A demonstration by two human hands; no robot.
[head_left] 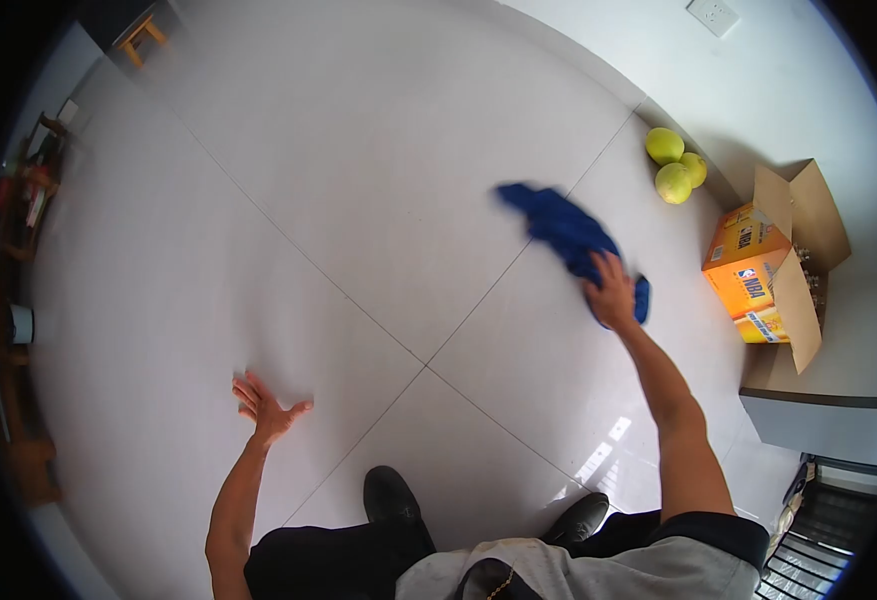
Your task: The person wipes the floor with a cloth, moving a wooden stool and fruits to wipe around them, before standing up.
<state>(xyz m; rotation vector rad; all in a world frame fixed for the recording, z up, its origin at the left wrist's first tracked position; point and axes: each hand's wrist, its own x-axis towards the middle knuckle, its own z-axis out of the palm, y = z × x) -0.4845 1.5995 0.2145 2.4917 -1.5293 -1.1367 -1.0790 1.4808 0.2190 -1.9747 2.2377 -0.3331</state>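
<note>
A dark blue cloth (563, 228) stretches over the pale tiled floor (398, 150), right of the middle of the head view; its far end is blurred. My right hand (611, 292) grips the cloth near its close end, fingers bent into the fabric. Part of the cloth shows on the far side of that hand. On the left, my left hand (266, 408) has its fingers and thumb spread and holds nothing. It is over the floor; whether it touches the tiles I cannot tell.
Three yellow-green round fruits (673, 183) lie by the wall. Beside them stands an open orange carton (748, 285) with bottle-like tops inside. Wooden furniture (33, 400) lines the left edge. My dark shoes (390, 495) are at the bottom. A wall socket (713, 15) is at the upper right.
</note>
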